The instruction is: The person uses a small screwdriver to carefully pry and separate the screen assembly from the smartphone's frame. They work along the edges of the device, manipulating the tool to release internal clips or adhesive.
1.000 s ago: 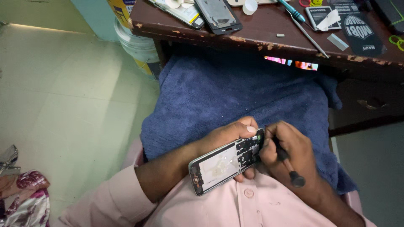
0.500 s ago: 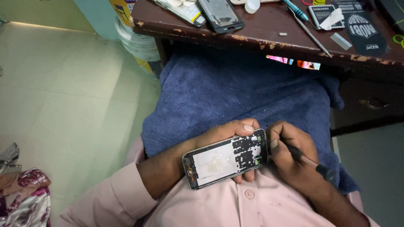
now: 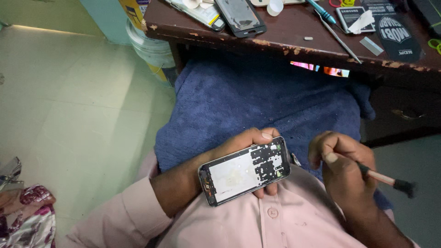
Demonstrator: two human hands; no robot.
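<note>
The opened phone frame (image 3: 245, 171), its back cover off so that a pale metal plate and a dark board section show, lies cradled in the left hand (image 3: 239, 151), whose fingers curl under and around its far edge with the thumb tip resting at the top corner, close above the person's pink shirt (image 3: 275, 220). A second ago the tip of the slim tool (image 3: 383, 179) was down on the dark board end of the frame, right beside the left thumb; half a second ago it was lifting off at that same corner; now the right hand (image 3: 342, 172) has drawn away to the right of the frame, apart from it, with thumb and fingers pinched around the tool's shaft and the dark handle end pointing outward, away from the body. The frame has also tilted slightly, its board end raised toward the left thumb. Judging from this, the poking or unscrewing at that corner seems paused or done, and the frame is now held only by the left hand. Beyond both hands a blue towel (image 3: 266, 101) covers the lap, and farther out a worn brown desk (image 3: 285, 34) carries another phone (image 3: 240, 17), a screwdriver (image 3: 321, 11) and small parts.
</note>
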